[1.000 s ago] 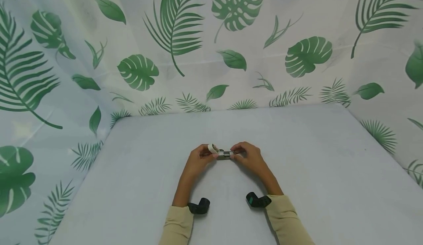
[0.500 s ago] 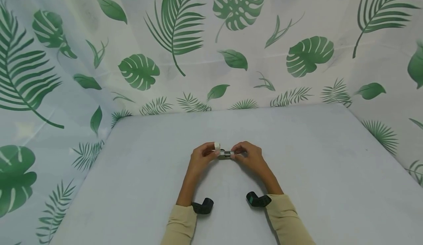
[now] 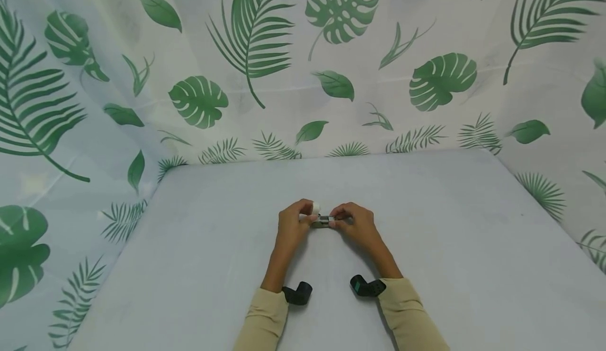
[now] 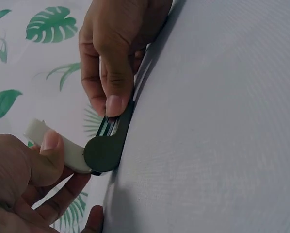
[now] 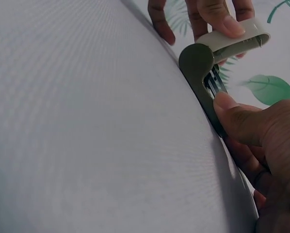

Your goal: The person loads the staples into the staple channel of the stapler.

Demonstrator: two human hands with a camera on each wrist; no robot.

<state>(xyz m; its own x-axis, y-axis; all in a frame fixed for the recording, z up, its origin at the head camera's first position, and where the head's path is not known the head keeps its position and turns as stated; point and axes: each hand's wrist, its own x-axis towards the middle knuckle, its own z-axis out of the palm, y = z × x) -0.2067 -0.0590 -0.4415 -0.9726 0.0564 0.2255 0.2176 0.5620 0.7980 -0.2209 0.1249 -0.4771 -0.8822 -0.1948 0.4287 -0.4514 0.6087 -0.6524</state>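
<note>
A small stapler (image 3: 324,221) stands on the white surface between both hands, its white top cover (image 4: 72,154) swung open away from the dark grey-green base (image 4: 102,154). My left hand (image 3: 292,226) pinches the white cover, the thumb lying on its outer face in the left wrist view. On the other side my right hand (image 3: 358,224) grips the far end of the base, thumb over the metal staple channel (image 5: 213,82). Part of the channel shows between the thumb and the hinge. Staples inside cannot be made out clearly.
A white cloth-covered table (image 3: 426,209) spreads around the hands. Behind and beside it hangs a white curtain (image 3: 284,77) printed with green leaves. Black wrist cameras sit on the left (image 3: 298,293) and right (image 3: 366,287) forearms.
My left hand and forearm have shifted right, and the white cover has swung with it from leaning left to a steeper angle. My right hand stays nearly still on the stapler's base.
</note>
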